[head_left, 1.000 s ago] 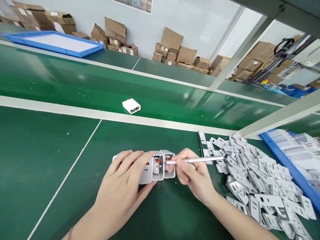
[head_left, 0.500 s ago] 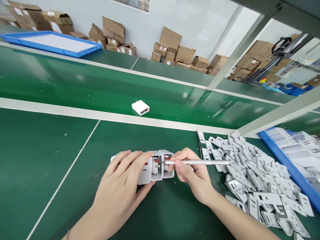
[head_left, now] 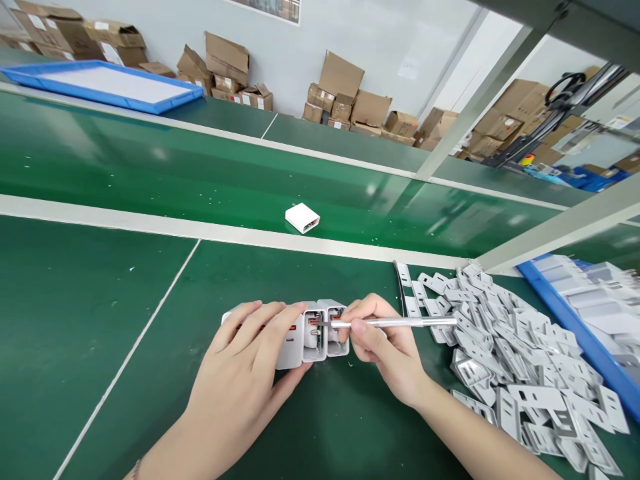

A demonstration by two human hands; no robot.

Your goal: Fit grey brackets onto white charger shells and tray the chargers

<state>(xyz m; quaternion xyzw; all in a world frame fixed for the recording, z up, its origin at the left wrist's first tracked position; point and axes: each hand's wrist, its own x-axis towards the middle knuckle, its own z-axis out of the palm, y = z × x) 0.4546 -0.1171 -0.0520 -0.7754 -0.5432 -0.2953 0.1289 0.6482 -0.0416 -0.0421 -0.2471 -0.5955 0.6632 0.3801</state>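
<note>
My left hand (head_left: 250, 373) is closed around a row of white charger housings (head_left: 289, 350), fingers over the top and thumb under the near side. Its covered fronts show orange and dark port slots. At the row's right end, an open-fronted charger (head_left: 314, 340) shows its orange connector and circuit board, and another open one (head_left: 338, 341) stands beside it. Pinched in my right hand (head_left: 383, 350) is a slim silver pen-shaped tool (head_left: 410, 321) like a craft knife. Its thin tip points left, at the first open front; whether it touches the connector I cannot tell.
Many light grey face plates (head_left: 520, 353) lie heaped on the right of the green table. Behind them a blue tray (head_left: 575, 313) holds white housings. One white charger (head_left: 302, 218) lies on the green conveyor belt (head_left: 150, 170). A metal post (head_left: 560, 227) slants at right.
The lone charger on the belt has shifted to the right. The silver tool's back end has tilted up slightly; both hands stay almost in place.
</note>
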